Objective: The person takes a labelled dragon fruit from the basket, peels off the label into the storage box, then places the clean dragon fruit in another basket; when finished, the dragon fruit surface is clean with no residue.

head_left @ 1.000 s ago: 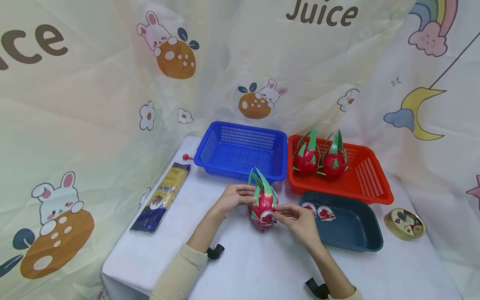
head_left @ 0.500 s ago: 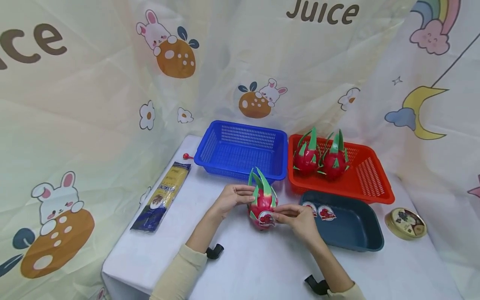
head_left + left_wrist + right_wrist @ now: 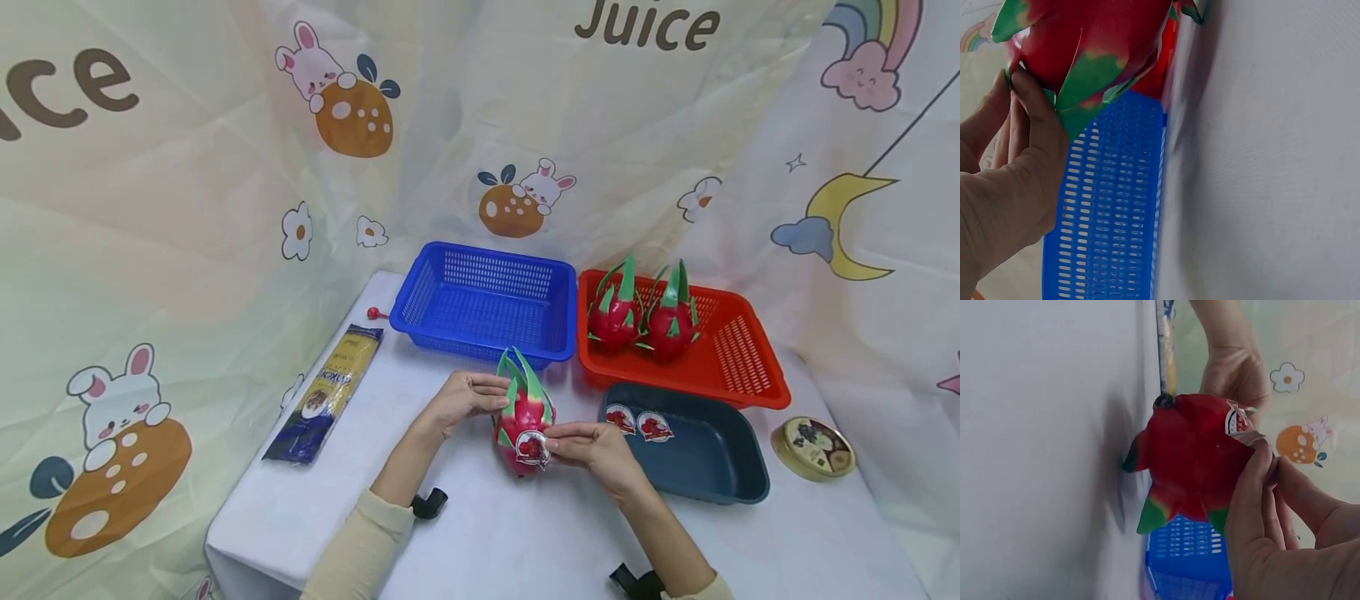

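A red dragon fruit [image 3: 527, 412] with green leaves stands over the front middle of the table, tilted so its lower end faces me. My left hand [image 3: 465, 402] pinches it near the top at a green scale; the left wrist view shows thumb and fingertips together at the fruit's [image 3: 1107, 37] edge. My right hand [image 3: 592, 450] pinches the edge of a round red-and-white sticker [image 3: 531, 448] on the fruit's front. Up close in the right wrist view, the sticker [image 3: 1237, 424] lies against the skin at one side, its near edge lifted at the fingertips.
Behind are a blue basket [image 3: 487, 312] and a red basket [image 3: 738, 354] with two dragon fruits [image 3: 670, 323]. A dark tray [image 3: 705, 458] bears two similar stickers [image 3: 655, 427]. A gold tin [image 3: 813, 447] sits right, a noodle packet [image 3: 326, 396] left, near a small red item [image 3: 373, 313].
The dragon fruit has shifted slightly toward me and tilted, its leaf tips lower. My right hand has come down a little with the sticker; the left hand stays almost in place.
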Tool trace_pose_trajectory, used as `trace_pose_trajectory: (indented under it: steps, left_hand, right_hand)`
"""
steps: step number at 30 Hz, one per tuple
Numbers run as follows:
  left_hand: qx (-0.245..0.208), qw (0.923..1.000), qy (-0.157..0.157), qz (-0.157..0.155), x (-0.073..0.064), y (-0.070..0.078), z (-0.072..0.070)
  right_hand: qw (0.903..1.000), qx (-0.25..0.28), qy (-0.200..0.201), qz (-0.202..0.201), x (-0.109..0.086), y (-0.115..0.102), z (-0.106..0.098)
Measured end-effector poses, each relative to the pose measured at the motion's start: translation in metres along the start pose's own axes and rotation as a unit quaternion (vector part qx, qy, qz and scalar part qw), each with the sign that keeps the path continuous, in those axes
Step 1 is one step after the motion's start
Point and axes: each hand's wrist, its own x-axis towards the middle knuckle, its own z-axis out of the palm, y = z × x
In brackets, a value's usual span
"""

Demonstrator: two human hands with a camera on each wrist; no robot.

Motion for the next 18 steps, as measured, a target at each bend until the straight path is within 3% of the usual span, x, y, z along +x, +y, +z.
trace_pose_trajectory:
  steps: [9,18]
  left_hand:
    - [-0.003,0.9999,0.006,-0.012,0.0,-0.002,0.0]
    - [-0.008,0.9999,0.011,-0.006,0.0,-0.004,0.001]
  right_hand:
    - [0.998,0.049,-0.025,0.03,0.0,0.008,-0.004]
    - [0.9948,0.077,-0.051,0.042,0.002,0.011,-0.011]
